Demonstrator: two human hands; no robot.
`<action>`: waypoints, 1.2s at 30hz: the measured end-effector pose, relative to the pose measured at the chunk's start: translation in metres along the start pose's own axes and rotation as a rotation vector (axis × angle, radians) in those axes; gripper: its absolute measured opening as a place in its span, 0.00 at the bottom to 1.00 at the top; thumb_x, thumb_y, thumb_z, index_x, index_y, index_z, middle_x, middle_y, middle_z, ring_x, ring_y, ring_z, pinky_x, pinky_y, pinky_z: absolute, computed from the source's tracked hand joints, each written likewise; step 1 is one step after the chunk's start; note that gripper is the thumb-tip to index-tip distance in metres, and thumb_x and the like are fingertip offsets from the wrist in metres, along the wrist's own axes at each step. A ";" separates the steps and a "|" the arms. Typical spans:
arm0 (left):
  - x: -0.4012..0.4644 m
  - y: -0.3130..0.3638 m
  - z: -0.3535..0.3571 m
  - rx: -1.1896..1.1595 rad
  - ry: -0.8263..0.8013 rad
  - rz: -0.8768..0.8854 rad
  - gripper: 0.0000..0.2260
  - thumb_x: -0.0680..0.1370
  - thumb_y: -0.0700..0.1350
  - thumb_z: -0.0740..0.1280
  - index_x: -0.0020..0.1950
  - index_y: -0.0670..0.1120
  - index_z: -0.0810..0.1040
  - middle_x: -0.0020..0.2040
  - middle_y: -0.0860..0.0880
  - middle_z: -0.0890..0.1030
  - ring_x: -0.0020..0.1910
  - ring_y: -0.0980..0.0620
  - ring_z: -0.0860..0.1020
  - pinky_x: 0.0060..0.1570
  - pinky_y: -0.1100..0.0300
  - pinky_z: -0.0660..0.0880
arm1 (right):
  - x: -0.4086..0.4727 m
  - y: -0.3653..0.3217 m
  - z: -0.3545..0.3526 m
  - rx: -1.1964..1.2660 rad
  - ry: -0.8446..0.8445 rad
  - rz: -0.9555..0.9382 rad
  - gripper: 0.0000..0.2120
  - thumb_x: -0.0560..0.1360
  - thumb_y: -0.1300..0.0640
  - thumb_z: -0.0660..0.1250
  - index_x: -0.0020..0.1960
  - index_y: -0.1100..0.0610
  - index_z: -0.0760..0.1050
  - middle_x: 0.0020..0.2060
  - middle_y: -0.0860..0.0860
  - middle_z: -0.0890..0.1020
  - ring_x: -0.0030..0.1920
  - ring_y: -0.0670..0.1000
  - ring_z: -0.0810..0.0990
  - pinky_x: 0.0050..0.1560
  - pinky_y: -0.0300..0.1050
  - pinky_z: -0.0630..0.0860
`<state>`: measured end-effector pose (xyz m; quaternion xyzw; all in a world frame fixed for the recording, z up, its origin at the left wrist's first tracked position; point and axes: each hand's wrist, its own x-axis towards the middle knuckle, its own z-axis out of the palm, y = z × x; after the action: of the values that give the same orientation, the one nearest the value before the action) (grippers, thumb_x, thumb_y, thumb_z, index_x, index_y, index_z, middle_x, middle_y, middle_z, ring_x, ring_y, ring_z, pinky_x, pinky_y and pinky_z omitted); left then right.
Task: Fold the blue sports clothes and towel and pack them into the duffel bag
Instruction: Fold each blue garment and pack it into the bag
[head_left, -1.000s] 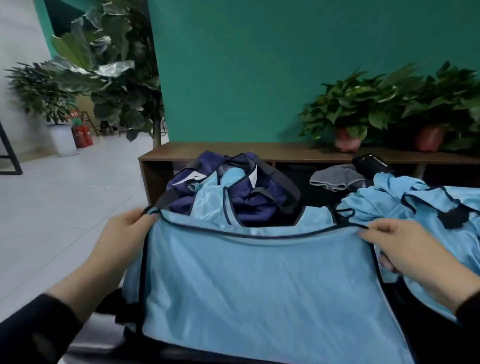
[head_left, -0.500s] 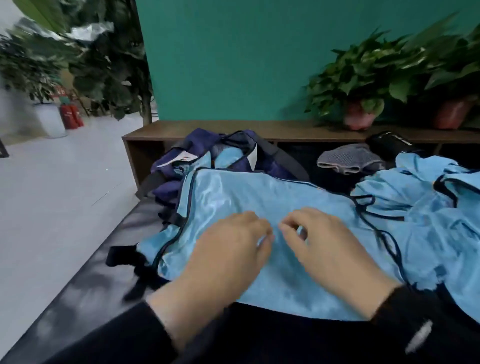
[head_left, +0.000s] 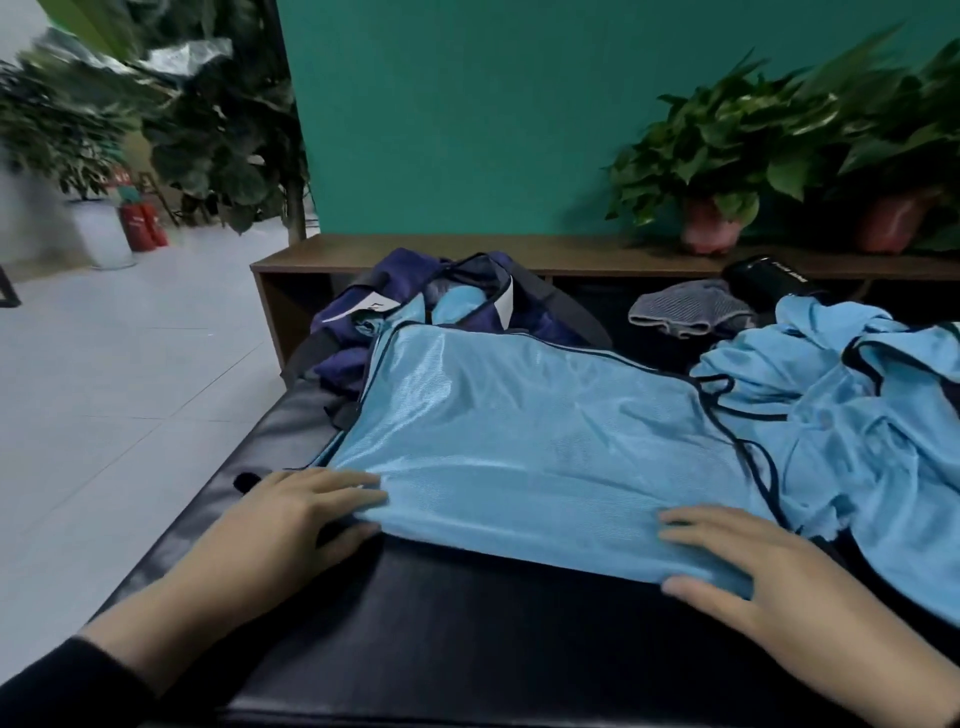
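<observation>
We find the blue shirt (head_left: 530, 441) spread flat on the black table (head_left: 467, 639), its far edge against the navy duffel bag (head_left: 457, 306). Our left hand (head_left: 291, 519) pinches its near left corner; our right hand (head_left: 769, 566) grips the near right edge — more blue clothes (head_left: 857, 405) lie crumpled right of the shirt.

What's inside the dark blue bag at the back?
Light blue fabric shows in the open top of the navy duffel bag. The spread light blue jersey covers the bag's near side, so anything deeper inside is hidden.
</observation>
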<state>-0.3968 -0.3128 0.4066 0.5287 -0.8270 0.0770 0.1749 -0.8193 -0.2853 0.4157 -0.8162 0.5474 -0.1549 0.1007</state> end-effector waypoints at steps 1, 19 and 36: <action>0.000 -0.005 0.001 0.004 0.021 -0.008 0.18 0.76 0.60 0.60 0.59 0.57 0.83 0.60 0.62 0.82 0.58 0.59 0.79 0.55 0.64 0.68 | -0.002 0.003 0.001 -0.005 0.051 0.012 0.16 0.71 0.29 0.61 0.58 0.28 0.70 0.65 0.17 0.60 0.66 0.23 0.61 0.63 0.20 0.56; 0.062 0.026 -0.173 -0.650 0.548 -0.512 0.08 0.77 0.38 0.66 0.44 0.49 0.82 0.35 0.47 0.78 0.26 0.54 0.71 0.29 0.59 0.68 | 0.045 -0.075 -0.191 0.392 0.603 0.173 0.08 0.77 0.63 0.67 0.45 0.56 0.84 0.37 0.54 0.82 0.35 0.51 0.76 0.34 0.42 0.71; 0.077 0.040 -0.209 -0.982 0.197 -0.643 0.06 0.79 0.40 0.67 0.53 0.40 0.82 0.39 0.44 0.79 0.23 0.54 0.74 0.19 0.66 0.68 | 0.054 -0.061 -0.209 0.812 0.454 0.314 0.05 0.77 0.66 0.69 0.46 0.58 0.82 0.38 0.57 0.83 0.29 0.51 0.80 0.30 0.42 0.79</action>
<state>-0.4187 -0.2959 0.6316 0.6001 -0.5442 -0.3228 0.4893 -0.8240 -0.3110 0.6388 -0.5642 0.5673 -0.5129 0.3111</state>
